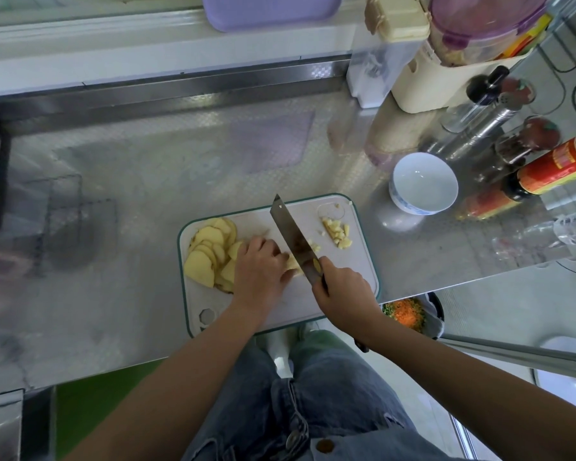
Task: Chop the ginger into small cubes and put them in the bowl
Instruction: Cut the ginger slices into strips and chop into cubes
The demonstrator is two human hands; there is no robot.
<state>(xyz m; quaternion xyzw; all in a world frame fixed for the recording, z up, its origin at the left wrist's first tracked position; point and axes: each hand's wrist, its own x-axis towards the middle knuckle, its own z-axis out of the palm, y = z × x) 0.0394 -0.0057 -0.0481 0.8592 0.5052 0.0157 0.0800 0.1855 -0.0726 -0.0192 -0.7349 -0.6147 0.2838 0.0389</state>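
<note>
Right hand point(341, 287) curled, gripping knife point(291, 232), slicing ginger point(292, 263)

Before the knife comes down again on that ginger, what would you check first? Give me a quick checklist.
1. Right hand grips the knife: ok.
2. Left hand, holding the ginger, clear of the blade: cannot tell, fingers right beside it.
3. Cutting board fully on the counter: cannot tell, it reaches the edge.
4. Cube pile lies apart from the blade: ok.
5. Bowl upright and empty beside the board: ok.
</note>
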